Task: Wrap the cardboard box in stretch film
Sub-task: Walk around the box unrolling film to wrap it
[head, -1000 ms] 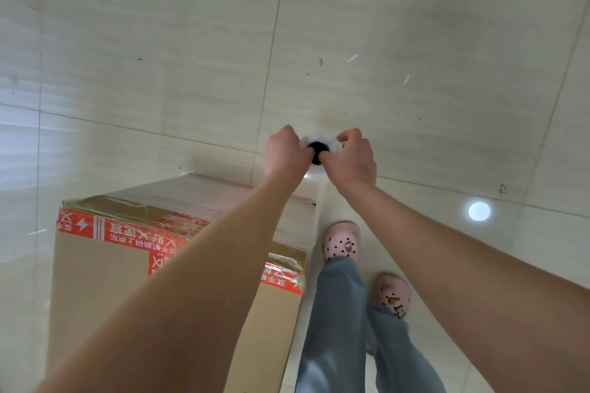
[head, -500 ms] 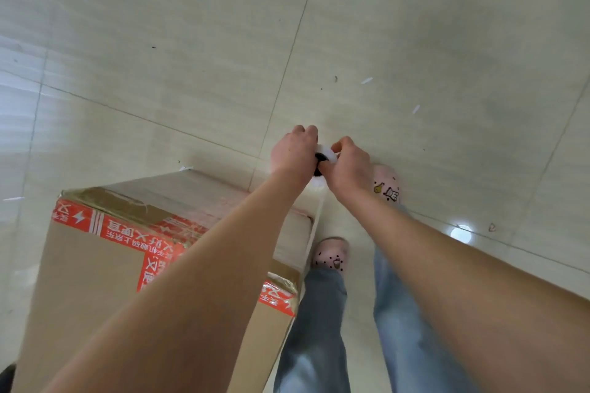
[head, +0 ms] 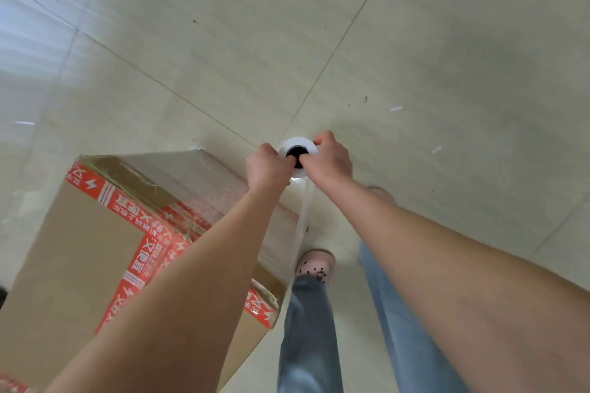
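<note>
- Floor [head: 447,41] fills the view: pale tiles with thin grout lines, and a few small white flecks off to the right.
- Cardboard box [head: 73,265] stands on that floor at lower left. It is tall and brown, and red printed tape [head: 134,207] runs along its top edges and down the middle seam.
- Both forearms are stretched well out in front and come together just past the box's far right corner. The left forearm [head: 191,281] crosses over the box top, while the right forearm [head: 447,265] reaches in from the lower right.
- Blue jeans [head: 306,329] show between the arms, just right of the box. One pink clog with dark dots [head: 314,262] is planted near the box's right side, and the other foot is blurred behind the right arm.
- Stretch film [head: 301,217] hangs as a pale, glossy sheet from under the hands down along the box's right face, and the upper part of the box looks shiny with it.
- Left hand [head: 266,166] is balled up, fingers curled tight against the left side of the roll.
- Right hand [head: 330,159] mirrors it, fingers hooked over the roll's right rim and thumb tucked in by the core.
- Film roll [head: 298,145] sits between the two fists, held upright so its white end and dark core hole face the camera.
</note>
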